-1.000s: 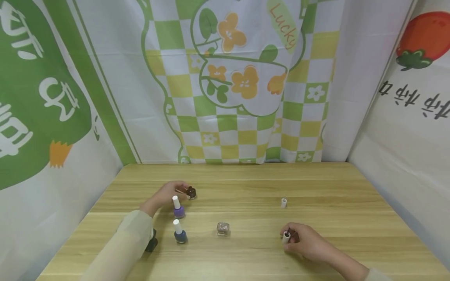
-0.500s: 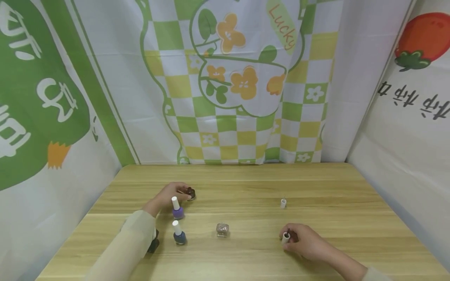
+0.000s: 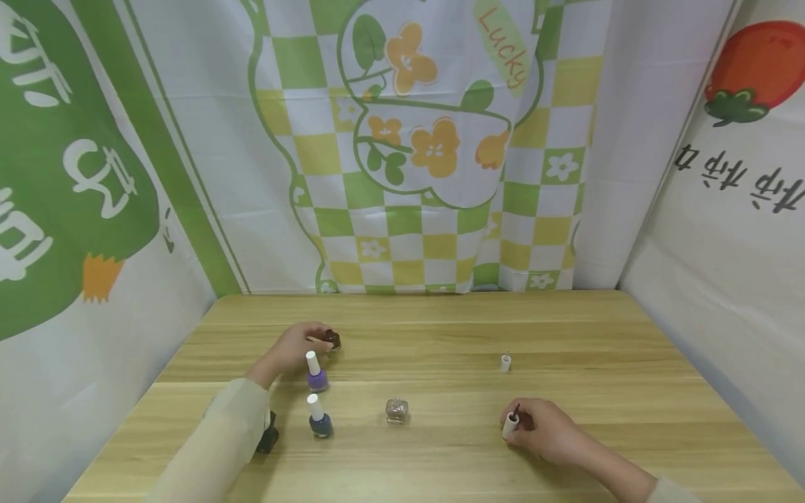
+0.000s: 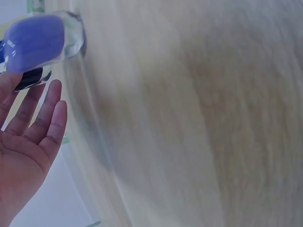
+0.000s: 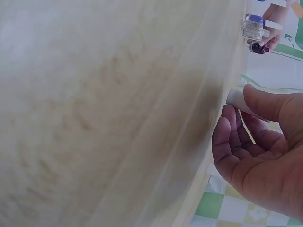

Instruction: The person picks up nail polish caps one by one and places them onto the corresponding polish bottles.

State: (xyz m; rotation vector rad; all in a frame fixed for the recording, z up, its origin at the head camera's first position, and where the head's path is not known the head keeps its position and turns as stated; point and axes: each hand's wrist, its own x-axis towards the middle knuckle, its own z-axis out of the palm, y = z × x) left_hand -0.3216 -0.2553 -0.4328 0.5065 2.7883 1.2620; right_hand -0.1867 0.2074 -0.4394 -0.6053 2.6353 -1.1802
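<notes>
Pale wood is facing the bench, and the small bottles are gathering toward its left edge, while the loose caps are sitting over toward its right edge. Near the far left corner, the left hand is pinching a dark bottle between thumb and fingers. The grip is taking the bottle by its side, probably so that its bare neck is staying free; whether its base is touching the bench, I cannot tell. In the left wrist view the other fingers are spreading loosely, apparently because so small a bottle is needing only a pinch.

Toward the right edge, the right hand is holding a white cap in its fingertips, mouth upward, with the dark brush pointing up, presumably sparing the wood from wet bristles. A second cap is standing beyond it, nearer the far edge, likewise mouth up.

On the left side, the purple bottle and the blue bottle are standing upright under white caps, which are likely sealing them. Between the hands, the glittery bottle is showing no white cap. Beside the left sleeve, a black object is lying partly hidden; I cannot tell what it is.
</notes>
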